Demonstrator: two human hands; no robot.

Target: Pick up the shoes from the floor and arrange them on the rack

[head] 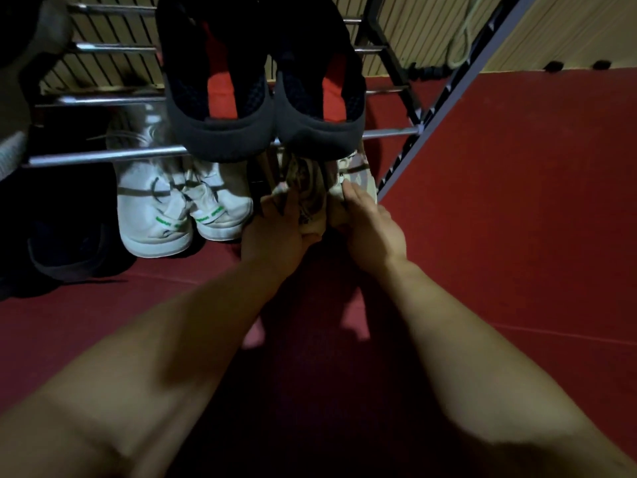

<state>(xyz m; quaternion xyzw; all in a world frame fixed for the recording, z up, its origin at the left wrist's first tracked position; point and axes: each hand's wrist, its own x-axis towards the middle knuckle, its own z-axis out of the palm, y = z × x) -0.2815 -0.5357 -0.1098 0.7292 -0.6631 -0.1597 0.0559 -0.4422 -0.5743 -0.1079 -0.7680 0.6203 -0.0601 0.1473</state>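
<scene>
- The left hand (272, 232) is gripping the heel of one of the beige shoes (308, 198), fingers curling round it; the right hand (368, 225) is clasping the heel of the other.
- The pair is sitting at the right end of the rack (103, 155), under its front rail, beneath the black and red shoes (262, 98); whether it is resting on a lower bar or the floor (499, 201) is hidden.
- Pushing both heels in together, level, is probably keeping the toes parallel.
- Keeping the pair just beside the white sneakers (182, 208), without nudging them, is worth watching.
- Staying low is avoiding knocking the shoes overhead.
</scene>
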